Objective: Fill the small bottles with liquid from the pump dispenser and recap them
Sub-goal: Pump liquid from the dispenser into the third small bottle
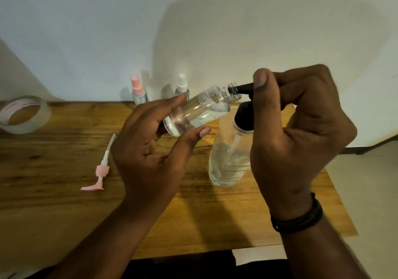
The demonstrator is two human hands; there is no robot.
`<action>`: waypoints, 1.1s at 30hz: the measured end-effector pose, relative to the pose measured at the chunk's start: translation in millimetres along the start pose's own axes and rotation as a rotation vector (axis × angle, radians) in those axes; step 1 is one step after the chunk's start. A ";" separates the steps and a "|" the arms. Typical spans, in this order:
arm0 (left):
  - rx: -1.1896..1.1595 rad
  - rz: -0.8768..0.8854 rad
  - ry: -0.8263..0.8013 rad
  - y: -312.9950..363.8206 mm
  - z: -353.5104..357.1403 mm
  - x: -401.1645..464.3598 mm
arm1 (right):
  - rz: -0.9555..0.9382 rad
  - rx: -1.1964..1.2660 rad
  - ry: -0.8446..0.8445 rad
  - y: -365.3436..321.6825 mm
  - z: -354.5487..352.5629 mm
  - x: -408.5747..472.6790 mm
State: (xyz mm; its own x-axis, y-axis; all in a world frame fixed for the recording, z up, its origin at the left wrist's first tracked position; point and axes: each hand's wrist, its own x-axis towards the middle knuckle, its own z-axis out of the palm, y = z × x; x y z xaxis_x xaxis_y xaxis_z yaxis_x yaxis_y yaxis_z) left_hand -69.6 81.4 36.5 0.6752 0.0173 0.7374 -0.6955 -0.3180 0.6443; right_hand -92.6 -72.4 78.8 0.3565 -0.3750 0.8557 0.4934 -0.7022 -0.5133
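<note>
My left hand (150,149) holds a small clear bottle (198,110) tilted on its side, its open threaded neck pointing right. The black spout of the pump dispenser (231,156) reaches into that neck. My right hand (301,132) is curled over the black pump head, thumb on the spout's top. The dispenser is a clear bottle with liquid inside and stands on the wooden table. Foamy clear liquid lies in the small bottle. A pink pump cap (101,171) with its white tube lies on the table to the left.
Two small spray bottles stand at the table's back edge, one with a pink top (137,93) and one with a white top (182,86). A roll of clear tape (23,115) lies at the far left. The wooden table (64,192) ends at the right near my wrist.
</note>
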 end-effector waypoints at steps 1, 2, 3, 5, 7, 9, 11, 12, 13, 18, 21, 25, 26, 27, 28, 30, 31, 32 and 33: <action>-0.002 -0.003 -0.003 0.3 -0.3 -0.1 | 0.000 -0.002 0.002 0.2 -0.3 -0.5; -0.002 -0.003 -0.004 0.4 -0.3 -0.1 | -0.002 -0.001 0.001 0.4 -0.1 -1.0; 0.000 -0.003 -0.003 0.2 -0.3 0.1 | -0.005 0.004 -0.002 0.7 0.7 -1.8; 0.017 -0.003 0.001 -0.2 0.2 -0.1 | -0.001 0.025 -0.012 1.4 3.8 -3.8; 0.018 -0.005 0.002 0.5 0.5 -0.7 | 0.016 0.035 -0.020 2.0 5.9 -6.1; 0.010 -0.009 0.001 0.6 1.1 -1.8 | 0.022 0.028 -0.028 2.8 5.0 -6.5; -0.001 -0.008 0.002 0.6 1.6 -1.8 | 0.010 0.012 -0.022 2.7 2.6 -3.9; -0.003 -0.006 0.005 0.2 1.6 -1.5 | 0.001 0.000 -0.018 2.9 1.3 -2.0; 0.002 -0.002 0.008 -0.3 1.7 -0.9 | -0.009 -0.016 -0.010 3.4 0.0 0.2; 0.015 -0.004 0.010 -1.5 0.8 -1.1 | -0.021 -0.026 -0.003 2.8 -1.7 -0.1; 0.019 -0.007 0.007 -1.4 0.6 -1.2 | -0.003 0.021 -0.023 0.8 5.0 -5.6; 0.007 -0.017 0.014 0.3 1.1 -0.7 | 0.010 0.028 -0.050 0.4 5.1 -5.6; 0.006 -0.011 0.016 0.9 1.0 -0.5 | 0.005 0.021 -0.055 -0.4 4.0 -4.5; 0.006 -0.006 0.016 1.1 0.8 -0.3 | -0.001 0.014 -0.058 -1.5 2.9 -3.2; 0.005 -0.001 0.014 0.9 0.5 0.0 | -0.010 0.007 -0.054 -2.7 2.5 -1.8; -0.003 -0.006 0.008 0.2 0.2 -0.1 | -0.025 -0.002 -0.040 -4.4 2.0 -0.1; -0.004 -0.007 0.005 0.2 0.2 -0.3 | -0.028 -0.002 -0.031 -4.7 1.7 -0.2; 0.003 -0.003 0.005 0.3 0.1 -0.5 | -0.027 -0.001 -0.025 -4.8 1.7 -1.2; 0.015 0.003 0.007 0.2 0.1 -0.6 | -0.025 0.002 -0.022 -4.6 1.8 -2.4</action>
State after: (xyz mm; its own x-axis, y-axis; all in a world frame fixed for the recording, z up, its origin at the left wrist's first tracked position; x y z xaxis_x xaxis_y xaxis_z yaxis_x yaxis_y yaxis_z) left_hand -70.1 81.2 36.2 0.6712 0.0232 0.7409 -0.6937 -0.3325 0.6389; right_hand -94.3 -67.2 78.9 0.3608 -0.3440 0.8669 0.5042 -0.7100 -0.4916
